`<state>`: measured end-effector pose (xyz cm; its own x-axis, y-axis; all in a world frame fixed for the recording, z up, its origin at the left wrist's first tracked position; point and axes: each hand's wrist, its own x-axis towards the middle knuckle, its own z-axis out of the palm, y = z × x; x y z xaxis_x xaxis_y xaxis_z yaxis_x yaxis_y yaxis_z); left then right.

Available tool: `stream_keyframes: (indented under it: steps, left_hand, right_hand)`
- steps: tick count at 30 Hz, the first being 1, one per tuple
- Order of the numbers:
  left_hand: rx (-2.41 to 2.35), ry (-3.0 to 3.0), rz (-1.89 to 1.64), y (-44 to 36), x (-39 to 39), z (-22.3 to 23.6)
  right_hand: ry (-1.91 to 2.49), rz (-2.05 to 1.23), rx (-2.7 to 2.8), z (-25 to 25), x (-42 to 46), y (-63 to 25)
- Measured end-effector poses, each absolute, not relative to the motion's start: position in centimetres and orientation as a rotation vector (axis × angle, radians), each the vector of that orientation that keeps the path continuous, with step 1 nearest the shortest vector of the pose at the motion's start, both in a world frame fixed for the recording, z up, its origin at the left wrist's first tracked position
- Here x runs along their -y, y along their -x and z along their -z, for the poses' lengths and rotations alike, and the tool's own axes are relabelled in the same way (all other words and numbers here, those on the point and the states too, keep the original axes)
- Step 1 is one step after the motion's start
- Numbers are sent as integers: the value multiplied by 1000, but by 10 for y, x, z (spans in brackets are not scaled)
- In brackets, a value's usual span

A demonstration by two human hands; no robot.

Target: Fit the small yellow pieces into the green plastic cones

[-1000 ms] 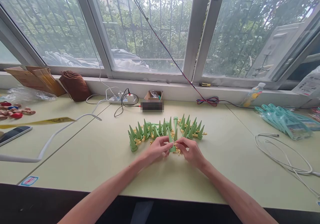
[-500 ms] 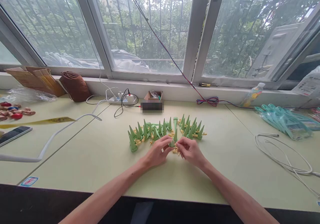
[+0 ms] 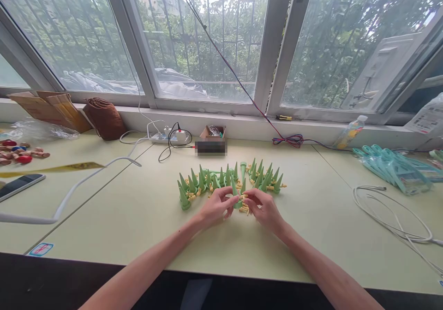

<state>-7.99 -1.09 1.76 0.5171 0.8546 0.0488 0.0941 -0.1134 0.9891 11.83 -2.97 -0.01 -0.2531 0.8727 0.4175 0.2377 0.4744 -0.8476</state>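
Note:
My left hand (image 3: 220, 204) is closed around the base of a green plant watering spike (image 3: 235, 189), its cone pointing up and tilted slightly. My right hand (image 3: 262, 205) pinches a small yellow valve (image 3: 243, 197) against the side of that spike; its fingertips partly hide the valve. Just below, a few loose yellow valves (image 3: 244, 208) lie on the table between the hands. Behind my left hand a cluster of upright green spikes (image 3: 194, 180) with yellow valves stands in rows. A second cluster (image 3: 266, 181) stands behind my right hand, and one spike (image 3: 243, 169) rests point down between the groups.
A power strip (image 3: 159, 137), a dark pixelated box (image 3: 210, 147) and a small carton (image 3: 221, 130) sit along the windowsill. Bagged teal items (image 3: 394, 169) and a coiled white cable (image 3: 391, 217) lie right. A phone (image 3: 20, 186) and a white cord (image 3: 65, 201) are left.
The spike in my left hand has tipped and shifted slightly left and toward me, with the thumb now across its front. My right hand stays at the valve.

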Motion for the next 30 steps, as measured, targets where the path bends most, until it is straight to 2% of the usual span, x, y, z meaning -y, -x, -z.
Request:
stream_keyframes:
  steps: [6,13,18,22,30]
  left_hand:
    - [-874,-1660,-797,76,16,-16]
    - [-843,-2177,-952,76,15,-8]
    - [-793,-2295,-945,77,16,-9]
    - [-845,-2149,-975,74,16,-10]
    - [-860,-1520,-799,76,12,-18]
  right_hand:
    - [1001,-763,1803,6,28,-120]
    - [1068,-658,1867,8,26,-119]
    - [1076,-648,1897,7,26,-118]
    - [1092,-658,1856,7,26,-117]
    - [1039,-684,1826,-3,31,-116]
